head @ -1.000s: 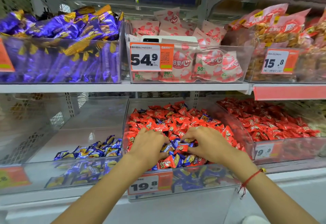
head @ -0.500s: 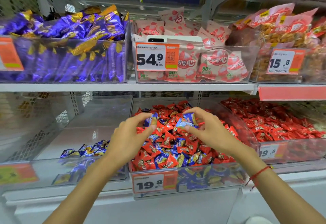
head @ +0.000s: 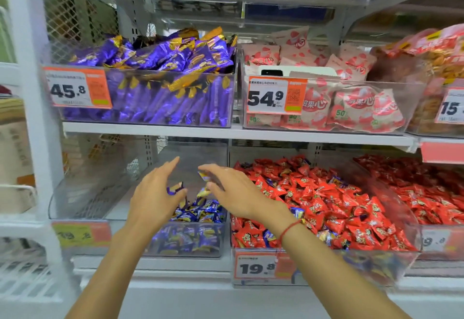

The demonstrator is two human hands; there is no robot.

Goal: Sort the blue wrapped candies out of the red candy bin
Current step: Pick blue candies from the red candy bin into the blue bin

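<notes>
Both hands hovered over the clear left bin (head: pixel 82 203) on the lower shelf (head: pixel 175 266), left hand (head: pixel 153 193) and right hand (head: pixel 236 193) spread loose, blue candies (head: pixel 175 189) tumbling between them onto the blue pile (head: pixel 198 214). Beside it sat the red candy bin (head: pixel 391 205), blue wrappers among the reds; purple packs (head: pixel 160 57) filled a bin on the shelf above.

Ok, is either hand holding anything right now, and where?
No firm hold: left hand and right hand are spread open over the blue candy bin. Blue candies sit by their fingertips; whether they touch cannot be told.
</notes>
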